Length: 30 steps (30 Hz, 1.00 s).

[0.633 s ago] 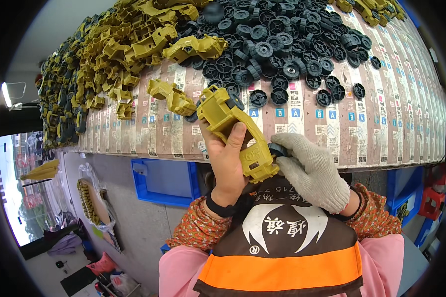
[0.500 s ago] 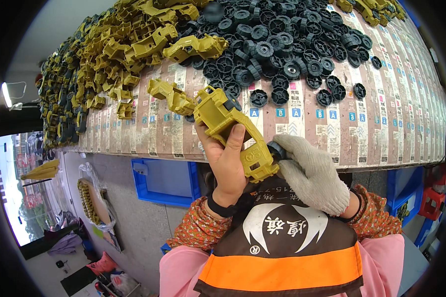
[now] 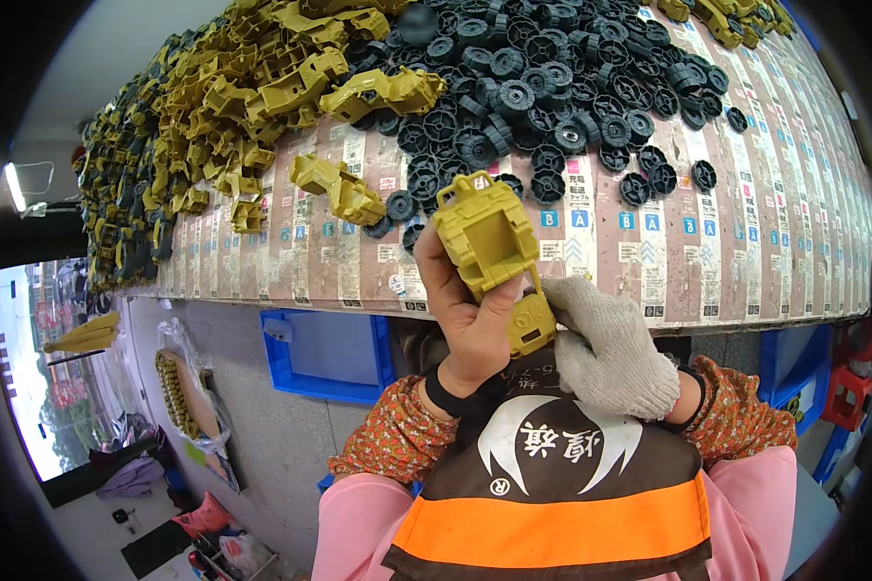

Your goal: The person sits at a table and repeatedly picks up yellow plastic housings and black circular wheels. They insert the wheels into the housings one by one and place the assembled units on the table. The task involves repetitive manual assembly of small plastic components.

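Observation:
Bare and closed, my left hand point(image 3: 470, 329) holds a yellow plastic toy truck body point(image 3: 487, 228) over the table's near edge, its open bed facing up. My right hand point(image 3: 610, 353), in a pale knitted glove, has its fingers curled against the body's lower right end. Any wheel under those fingers is hidden. Another yellow truck body point(image 3: 339, 189) lies on the table to the left of the held one, beside a dark toy wheel point(image 3: 402, 204).
A big heap of dark wheels point(image 3: 543, 87) covers the table's far middle. Yellow bodies point(image 3: 252, 97) pile up left of it, with wheeled trucks point(image 3: 121, 194) at the far left. Below the table edge are a blue bin point(image 3: 325, 382) and a red stool point(image 3: 848, 395).
The truck body has swung more upright and shifted right in my left hand, its bed turned toward me. The dark wheel at my gloved fingers has gone out of sight.

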Available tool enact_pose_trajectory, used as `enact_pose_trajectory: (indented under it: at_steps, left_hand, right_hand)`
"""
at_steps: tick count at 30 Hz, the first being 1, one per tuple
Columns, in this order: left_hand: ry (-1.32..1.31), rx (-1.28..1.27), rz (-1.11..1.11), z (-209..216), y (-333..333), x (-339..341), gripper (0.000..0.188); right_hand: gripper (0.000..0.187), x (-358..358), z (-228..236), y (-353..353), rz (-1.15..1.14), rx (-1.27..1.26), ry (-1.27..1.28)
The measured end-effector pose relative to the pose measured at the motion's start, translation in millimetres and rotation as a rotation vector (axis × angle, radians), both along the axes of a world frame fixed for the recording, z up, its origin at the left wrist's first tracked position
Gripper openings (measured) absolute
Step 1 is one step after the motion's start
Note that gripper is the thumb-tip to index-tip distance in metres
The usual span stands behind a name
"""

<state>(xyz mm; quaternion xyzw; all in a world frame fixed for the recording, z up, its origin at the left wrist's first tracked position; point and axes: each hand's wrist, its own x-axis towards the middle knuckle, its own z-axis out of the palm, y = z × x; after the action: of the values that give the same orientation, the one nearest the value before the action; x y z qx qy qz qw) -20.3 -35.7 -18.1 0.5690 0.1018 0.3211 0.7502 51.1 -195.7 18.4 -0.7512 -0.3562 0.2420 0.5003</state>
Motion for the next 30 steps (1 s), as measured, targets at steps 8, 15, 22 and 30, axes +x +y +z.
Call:
enact_pose_trajectory:
  at_steps: [8,15,22,30]
  left_hand:
    - [0.239,0.056,-0.365,12,21,15,0.072]
    - [0.457,-0.342,-0.832,27,49,6,0.095]
    - [0.048,-0.777,-0.512,3,50,-19,0.090]
    - [0.192,-0.587,-0.200,8,44,-14,0.049]
  right_hand:
    - [0.038,50,35,-2,-0.172,-0.078,-0.202]
    - [0.032,72,24,-8,0.154,-0.044,-0.011]
    - [0.031,63,15,-12,-0.231,-0.087,0.607]
    - [0.018,89,8,26,-0.117,-0.081,-0.509]
